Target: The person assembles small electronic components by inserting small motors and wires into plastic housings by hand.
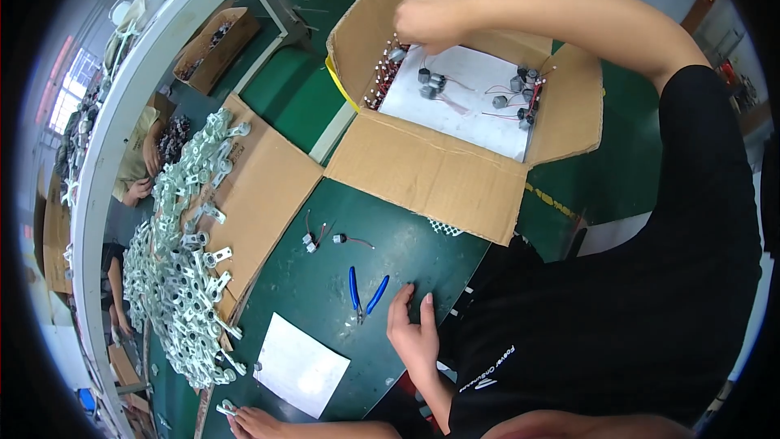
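Observation:
My right hand point(431, 18) reaches over the far left corner of an open cardboard box point(431, 164). Its fingers are curled down at a bundle of red wires with white ends point(383, 75); what they grip is hidden. Small grey motors with thin wires point(431, 83) lie on a white sheet point(455, 118) inside the box. My left hand point(414, 329) rests open at the table's near edge, thumb apart, holding nothing. Close to it lie blue-handled cutting pliers point(360, 301), handles spread. Two small motors, one silvery pair point(310, 241) and a single one point(340, 239), lie farther off.
Pale green plastic parts point(183, 301) are heaped at left, partly on a cardboard flap point(264, 183). White paper point(301, 366) lies on the green table point(382, 228). Another person's hand point(256, 424) holds a pale part at lower left. A metal frame point(89, 195) separates other workers.

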Available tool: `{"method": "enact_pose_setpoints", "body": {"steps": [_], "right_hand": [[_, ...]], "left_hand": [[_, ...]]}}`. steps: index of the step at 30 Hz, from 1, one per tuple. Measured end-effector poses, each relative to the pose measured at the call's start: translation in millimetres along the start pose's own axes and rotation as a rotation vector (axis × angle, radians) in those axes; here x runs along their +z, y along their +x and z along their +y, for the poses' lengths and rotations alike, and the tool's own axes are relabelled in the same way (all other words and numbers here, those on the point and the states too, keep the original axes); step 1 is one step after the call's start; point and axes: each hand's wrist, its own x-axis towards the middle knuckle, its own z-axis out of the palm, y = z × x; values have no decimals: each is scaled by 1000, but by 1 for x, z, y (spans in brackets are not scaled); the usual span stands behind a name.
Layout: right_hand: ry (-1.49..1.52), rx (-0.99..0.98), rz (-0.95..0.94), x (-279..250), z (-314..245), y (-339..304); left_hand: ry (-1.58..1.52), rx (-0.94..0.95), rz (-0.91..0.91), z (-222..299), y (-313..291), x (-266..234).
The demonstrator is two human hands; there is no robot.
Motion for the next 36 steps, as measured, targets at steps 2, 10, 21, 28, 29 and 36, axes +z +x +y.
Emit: {"method": "enact_pose_setpoints", "body": {"steps": [2, 10, 21, 28, 29, 36], "right_hand": [[3, 36, -96, 6, 12, -1], [40, 119, -14, -19, 21, 0], [12, 166, -505, 2, 4, 9], [137, 212, -548, 12, 13, 2], [137, 211, -552, 11, 13, 1], [223, 260, -565, 23, 1, -15]], "left_hand": [[17, 9, -4, 1, 1, -1], [-84, 40, 74, 7, 2, -2], [-105, 103, 57, 20, -1, 7], [-91, 111, 13, 16, 0, 10], [-83, 113, 18, 14, -1, 9], [-91, 129, 26, 7, -2, 7]]}}
